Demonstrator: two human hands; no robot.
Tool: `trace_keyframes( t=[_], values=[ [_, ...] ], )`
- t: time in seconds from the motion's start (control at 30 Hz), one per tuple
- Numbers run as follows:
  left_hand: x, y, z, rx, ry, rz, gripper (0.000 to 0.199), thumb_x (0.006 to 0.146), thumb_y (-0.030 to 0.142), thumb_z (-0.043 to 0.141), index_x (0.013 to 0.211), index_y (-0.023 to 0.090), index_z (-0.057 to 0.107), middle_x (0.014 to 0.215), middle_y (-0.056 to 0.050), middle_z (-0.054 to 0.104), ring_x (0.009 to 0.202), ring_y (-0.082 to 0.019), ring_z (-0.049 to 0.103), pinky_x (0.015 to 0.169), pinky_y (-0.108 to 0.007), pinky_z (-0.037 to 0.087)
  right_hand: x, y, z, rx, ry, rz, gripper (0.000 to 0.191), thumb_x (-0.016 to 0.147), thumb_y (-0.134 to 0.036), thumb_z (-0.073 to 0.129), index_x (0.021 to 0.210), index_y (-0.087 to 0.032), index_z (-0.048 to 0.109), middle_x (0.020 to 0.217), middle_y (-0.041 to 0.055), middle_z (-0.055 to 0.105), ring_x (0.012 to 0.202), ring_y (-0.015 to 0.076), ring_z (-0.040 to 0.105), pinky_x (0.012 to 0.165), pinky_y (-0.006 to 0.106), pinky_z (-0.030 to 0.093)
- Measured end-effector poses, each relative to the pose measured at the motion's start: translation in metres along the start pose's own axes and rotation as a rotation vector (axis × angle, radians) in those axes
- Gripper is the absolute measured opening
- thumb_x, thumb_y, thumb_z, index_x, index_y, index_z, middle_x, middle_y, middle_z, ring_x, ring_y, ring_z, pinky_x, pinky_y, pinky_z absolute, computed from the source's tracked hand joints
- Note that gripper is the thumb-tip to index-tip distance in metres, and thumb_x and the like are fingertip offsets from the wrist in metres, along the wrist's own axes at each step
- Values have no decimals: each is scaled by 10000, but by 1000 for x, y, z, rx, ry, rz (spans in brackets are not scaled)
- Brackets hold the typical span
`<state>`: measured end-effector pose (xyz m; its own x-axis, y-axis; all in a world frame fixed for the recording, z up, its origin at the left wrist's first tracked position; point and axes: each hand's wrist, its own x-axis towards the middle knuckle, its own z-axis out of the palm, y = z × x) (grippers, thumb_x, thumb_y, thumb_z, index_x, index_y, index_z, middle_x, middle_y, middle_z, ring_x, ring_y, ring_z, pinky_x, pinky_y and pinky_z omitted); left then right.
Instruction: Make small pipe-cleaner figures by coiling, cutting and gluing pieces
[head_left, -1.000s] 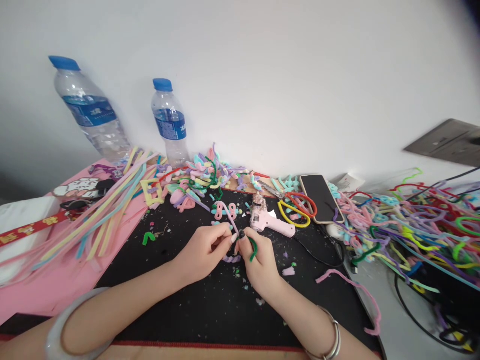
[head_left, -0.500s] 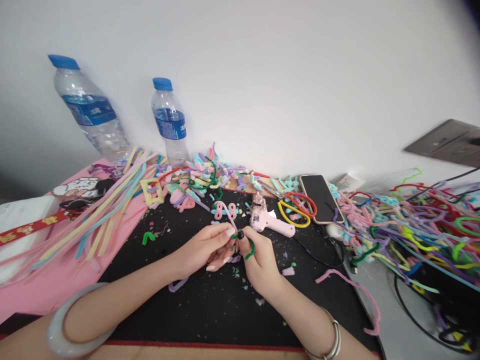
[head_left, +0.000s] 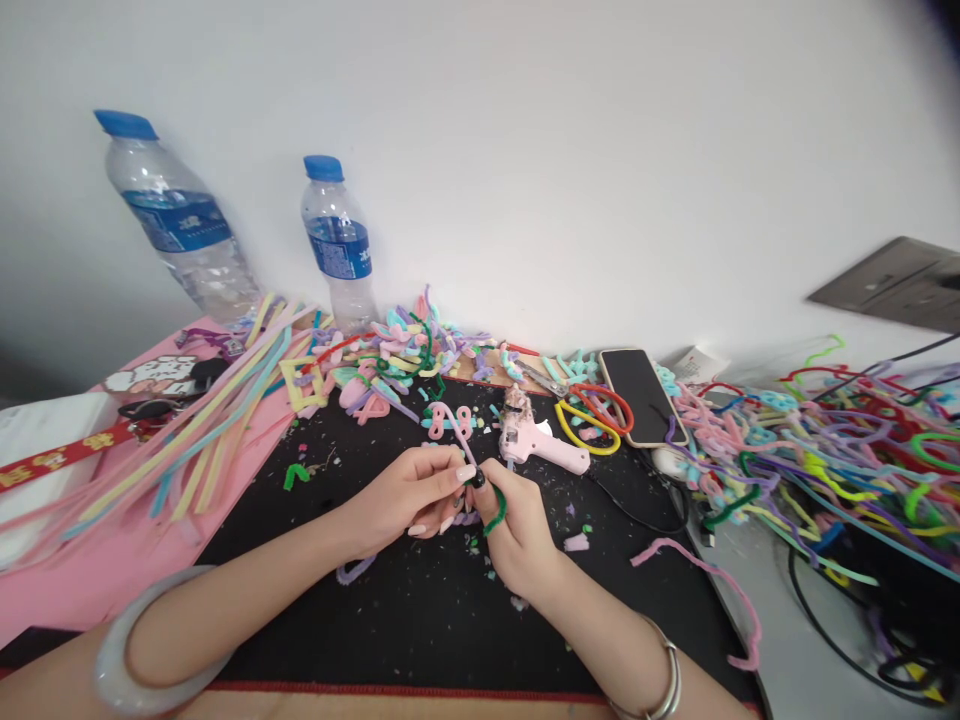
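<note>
Over the black mat (head_left: 360,640), my left hand (head_left: 420,492) is closed in a pinch on a pale lilac pipe cleaner (head_left: 454,424), whose upper end sticks up and bends to the left. My right hand (head_left: 519,525) meets it fingertip to fingertip, closed on a dark green pipe cleaner (head_left: 496,515) that curves down beside the thumb. The place where the two pipe cleaners meet is mostly hidden by my fingers. Just behind my hands lie pink pipe-cleaner loops (head_left: 450,420) and a pink glue gun (head_left: 544,443).
Scissors (head_left: 592,425) with red and yellow handles lie near a phone (head_left: 641,395). Tangled pipe cleaners (head_left: 810,460) spread across the right. Straight pipe cleaners (head_left: 210,430) lie on the left. Two bottles (head_left: 341,250) (head_left: 180,220) stand against the wall. A black cable (head_left: 637,515) trails from the glue gun.
My fingertips have shifted slightly downward and turned a little. The green pipe cleaner's curved end has swung slightly left and down. Both hands keep their pinch.
</note>
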<state>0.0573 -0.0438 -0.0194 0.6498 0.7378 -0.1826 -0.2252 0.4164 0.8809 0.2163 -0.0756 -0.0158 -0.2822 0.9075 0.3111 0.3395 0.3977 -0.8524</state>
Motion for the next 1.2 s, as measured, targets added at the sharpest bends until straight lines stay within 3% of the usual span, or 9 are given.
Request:
trace_keyframes(
  t=[0.23,0.47,0.63,0.77,0.87,1.03,1.2],
  values=[
    [1,0,1,60,46,51,366,857,408,574,634,142,455,476,59,493,325,3,281,343,-127,198,-1,0,-2,-6,29,-5,244,913,-239,362,696,-183,459,601,-32,437,541,96,409,532,220,320],
    [1,-1,0,65,18,161,352,916,486,412,834,159,514,592,52,516,350,-23,384,376,-163,260,1,0,-1,-73,58,41,252,914,-231,370,707,-174,501,601,-25,458,536,102,421,529,224,335],
    [-2,0,7,272,93,173,293,929,401,435,765,162,471,548,66,486,360,-25,346,387,-163,258,2,-2,-1,-134,45,27,231,897,-214,379,684,-188,467,583,-33,446,526,101,418,515,218,332],
    [-2,2,6,295,141,129,324,900,428,475,709,168,447,530,65,474,367,-32,319,355,-154,219,0,-1,-1,-132,42,26,245,900,-232,384,662,-195,424,570,-41,401,517,97,388,502,217,313],
    [-3,6,1,275,74,67,330,879,434,506,694,170,438,497,60,500,349,-25,284,344,-146,185,1,1,-3,-43,23,43,276,916,-268,375,660,-189,438,584,-36,404,531,97,382,511,220,313],
    [-3,10,-5,323,-183,-102,328,841,409,575,668,162,447,496,33,562,321,-23,350,337,-140,222,4,6,-6,171,-58,89,352,929,-340,391,611,-190,380,548,-55,315,503,85,299,479,216,268],
    [2,8,-9,175,-62,74,395,875,522,460,790,140,518,668,-37,639,353,-55,463,346,-169,298,4,10,-8,121,103,121,321,941,-352,394,679,-181,465,576,-39,426,520,92,386,501,216,318]
  ],
)
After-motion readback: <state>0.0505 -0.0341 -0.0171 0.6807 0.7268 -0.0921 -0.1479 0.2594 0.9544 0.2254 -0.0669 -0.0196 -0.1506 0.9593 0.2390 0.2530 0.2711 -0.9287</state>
